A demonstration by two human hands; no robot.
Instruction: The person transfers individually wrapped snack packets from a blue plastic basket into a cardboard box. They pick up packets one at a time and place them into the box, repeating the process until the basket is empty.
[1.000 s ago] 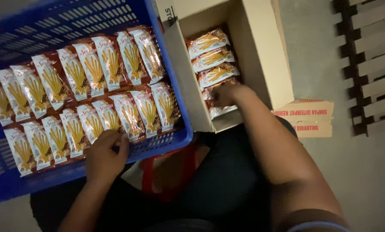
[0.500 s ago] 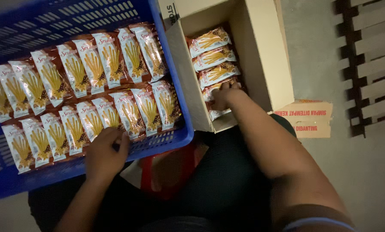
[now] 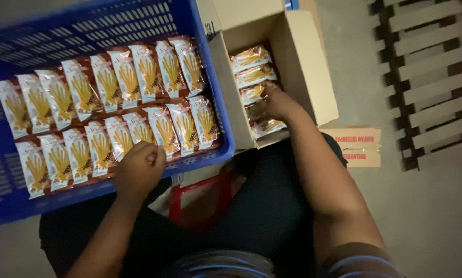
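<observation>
A blue plastic crate (image 3: 200,31) holds two rows of snack packets (image 3: 112,108) lying side by side. Just right of it, an open cardboard box (image 3: 303,67) holds a column of packets (image 3: 250,57). The right hand (image 3: 278,103) reaches into the box, fingers curled on a packet there. The left hand (image 3: 138,172) rests on the crate's near edge, fingers bent against a front-row packet (image 3: 140,135); whether they grip it is unclear.
</observation>
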